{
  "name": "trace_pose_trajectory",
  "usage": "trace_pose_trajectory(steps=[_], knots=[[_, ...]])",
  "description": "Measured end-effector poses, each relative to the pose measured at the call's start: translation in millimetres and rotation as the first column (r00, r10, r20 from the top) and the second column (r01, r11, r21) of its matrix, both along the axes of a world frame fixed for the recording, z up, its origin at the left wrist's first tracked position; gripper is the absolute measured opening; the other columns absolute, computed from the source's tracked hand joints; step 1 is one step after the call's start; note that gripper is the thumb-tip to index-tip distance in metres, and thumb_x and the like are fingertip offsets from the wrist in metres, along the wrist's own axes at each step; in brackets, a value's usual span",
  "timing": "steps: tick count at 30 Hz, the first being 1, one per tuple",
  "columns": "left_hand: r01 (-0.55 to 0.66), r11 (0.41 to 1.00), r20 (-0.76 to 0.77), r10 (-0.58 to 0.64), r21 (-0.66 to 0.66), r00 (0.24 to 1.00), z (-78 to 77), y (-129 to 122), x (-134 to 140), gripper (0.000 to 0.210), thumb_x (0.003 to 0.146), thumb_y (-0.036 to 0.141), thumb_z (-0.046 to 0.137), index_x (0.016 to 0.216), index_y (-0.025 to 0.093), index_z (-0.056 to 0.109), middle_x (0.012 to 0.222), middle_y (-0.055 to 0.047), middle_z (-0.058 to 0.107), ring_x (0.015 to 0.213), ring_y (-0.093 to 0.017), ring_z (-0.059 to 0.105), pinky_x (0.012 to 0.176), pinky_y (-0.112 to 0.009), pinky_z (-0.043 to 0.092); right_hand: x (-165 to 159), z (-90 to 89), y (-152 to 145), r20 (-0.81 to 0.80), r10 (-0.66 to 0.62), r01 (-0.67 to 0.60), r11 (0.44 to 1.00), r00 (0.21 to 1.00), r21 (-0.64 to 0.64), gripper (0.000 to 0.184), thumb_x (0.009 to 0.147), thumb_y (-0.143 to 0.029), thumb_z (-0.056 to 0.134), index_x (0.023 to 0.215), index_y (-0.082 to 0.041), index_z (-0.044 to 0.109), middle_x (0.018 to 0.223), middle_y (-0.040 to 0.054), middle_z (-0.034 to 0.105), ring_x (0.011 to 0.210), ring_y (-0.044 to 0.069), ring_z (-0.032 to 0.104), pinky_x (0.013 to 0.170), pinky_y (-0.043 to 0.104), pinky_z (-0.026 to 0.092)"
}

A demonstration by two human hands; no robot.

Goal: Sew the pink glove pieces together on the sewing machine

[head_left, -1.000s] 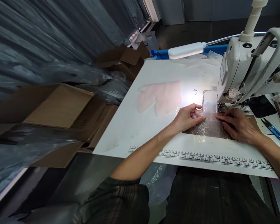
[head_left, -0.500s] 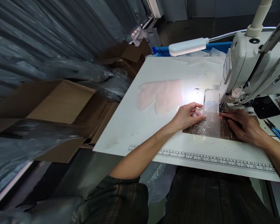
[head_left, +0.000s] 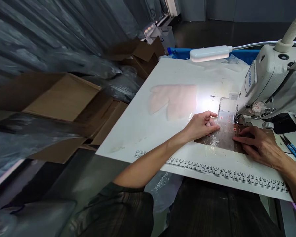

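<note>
A sheer, pale piece of fabric (head_left: 223,141) with small red spots lies over a brown sheet (head_left: 241,148). Its far end reaches the presser foot of a white sewing machine (head_left: 266,75). My left hand (head_left: 202,125) is at the fabric's left edge, thumb and forefinger pinched on it and the other fingers curled. To the right, my right hand (head_left: 260,144) rests over the brown sheet with its fingers apart. Its forefinger touches the fabric's right edge, a little nearer to me than the needle. The needle's tip is too small to make out.
A pink sheer cut piece (head_left: 177,100) lies on the white table (head_left: 128,131), left of my hands. Blue thread snips (head_left: 294,149) and a black, phone-like object (head_left: 284,122) are at the right. A ruler strip (head_left: 212,169) runs along the front edge. Cardboard boxes (head_left: 61,97) stand left.
My right hand has drawn back from beside the presser foot toward me, its fingers more spread. My left hand keeps its pinch at the fabric's edge. The camera view has turned slightly.
</note>
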State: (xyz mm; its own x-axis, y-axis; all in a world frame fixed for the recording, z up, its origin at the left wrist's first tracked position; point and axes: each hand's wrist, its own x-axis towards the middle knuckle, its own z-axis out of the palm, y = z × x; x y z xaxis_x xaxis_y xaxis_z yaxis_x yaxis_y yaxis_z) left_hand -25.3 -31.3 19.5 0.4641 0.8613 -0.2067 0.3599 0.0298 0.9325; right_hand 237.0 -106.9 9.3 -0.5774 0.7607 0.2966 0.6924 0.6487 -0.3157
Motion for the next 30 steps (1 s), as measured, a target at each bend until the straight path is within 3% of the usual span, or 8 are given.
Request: trace_pose_trajectory(steps=[11,14,16,18,21,23,26,30], knots=[[0.053,0.998,0.034,-0.054,0.031,0.998,-4.9,2,-4,0.053,0.076,0.035,0.076,0.121,0.011,0.06,0.079,-0.002,0.071,0.055,-0.009,0.06,0.055,-0.026,0.053,-4,-4.1,-2,-0.003,-0.022,0.022,0.999,1.0,0.041,0.034,0.097,-0.021,0.047,0.113,-0.024,0.077,0.107,0.0138,0.066,0.094,0.024,0.065,0.078,0.041,0.06],[0.003,0.97,-0.05,0.01,0.244,0.999,-4.8,3,-6,0.043,0.085,0.04,0.07,0.117,0.014,0.063,0.086,-0.005,0.07,0.057,-0.008,0.057,0.052,-0.024,0.049,-6,-5.6,-4,0.002,-0.052,0.052,0.998,0.999,0.037,0.032,0.096,-0.022,0.05,0.113,-0.026,0.076,0.108,0.0123,0.067,0.094,0.024,0.064,0.079,0.042,0.059],[-0.016,0.848,-0.143,0.108,0.53,0.984,-4.1,3,-4,0.033,0.093,0.041,0.061,0.11,0.014,0.067,0.096,-0.008,0.069,0.061,-0.008,0.056,0.051,-0.024,0.047,-8,-5.9,-5,0.003,-0.058,0.058,0.997,0.998,0.052,0.031,0.097,-0.022,0.049,0.111,-0.025,0.077,0.106,0.012,0.067,0.091,0.023,0.064,0.079,0.041,0.059],[0.134,0.656,-0.265,0.104,0.743,0.959,-3.8,2,1,0.031,0.1,0.04,0.051,0.103,0.015,0.069,0.102,-0.009,0.069,0.069,-0.011,0.059,0.051,-0.024,0.043,-9,-5.5,-5,-0.002,-0.049,0.049,0.996,0.999,0.076,0.031,0.097,-0.022,0.048,0.109,-0.023,0.077,0.103,0.0128,0.067,0.09,0.023,0.064,0.079,0.041,0.059],[0.482,0.381,-0.511,-0.03,0.789,0.859,-4.9,1,13,0.036,0.105,0.032,0.039,0.102,0.016,0.07,0.108,-0.01,0.071,0.084,-0.017,0.062,0.06,-0.028,0.045,-10,-4.9,-5,-0.016,-0.043,0.045,0.993,0.999,0.109,0.032,0.097,-0.022,0.048,0.109,-0.021,0.077,0.103,0.0137,0.066,0.092,0.024,0.065,0.08,0.041,0.059],[0.62,0.258,-0.627,-0.065,0.741,0.777,-6.2,2,20,0.037,0.105,0.029,0.035,0.108,0.014,0.069,0.116,-0.011,0.071,0.089,-0.018,0.061,0.07,-0.031,0.046,-10,-5.2,-5,-0.021,-0.053,0.055,0.991,0.998,0.119,0.031,0.097,-0.022,0.048,0.109,-0.022,0.077,0.103,0.0134,0.066,0.094,0.024,0.065,0.081,0.041,0.06],[0.714,0.209,-0.718,-0.069,0.669,0.693,-7.2,9,28,0.038,0.105,0.03,0.035,0.118,0.014,0.067,0.126,-0.011,0.068,0.092,-0.02,0.059,0.077,-0.034,0.043,-9,-6.6,-5,-0.016,-0.072,0.074,0.993,0.997,0.093,0.03,0.096,-0.022,0.049,0.109,-0.024,0.076,0.103,0.012,0.066,0.093,0.023,0.066,0.082,0.041,0.06],[0.732,0.24,-0.735,-0.092,0.638,0.671,-5.7,22,35,0.04,0.104,0.029,0.035,0.124,0.016,0.067,0.133,-0.011,0.066,0.096,-0.022,0.057,0.083,-0.036,0.039,-10,-8.7,-5,-0.021,-0.129,0.13,0.99,0.991,0.06,0.031,0.096,-0.024,0.049,0.115,-0.024,0.074,0.104,0.0117,0.066,0.09,0.023,0.066,0.078,0.04,0.061]])
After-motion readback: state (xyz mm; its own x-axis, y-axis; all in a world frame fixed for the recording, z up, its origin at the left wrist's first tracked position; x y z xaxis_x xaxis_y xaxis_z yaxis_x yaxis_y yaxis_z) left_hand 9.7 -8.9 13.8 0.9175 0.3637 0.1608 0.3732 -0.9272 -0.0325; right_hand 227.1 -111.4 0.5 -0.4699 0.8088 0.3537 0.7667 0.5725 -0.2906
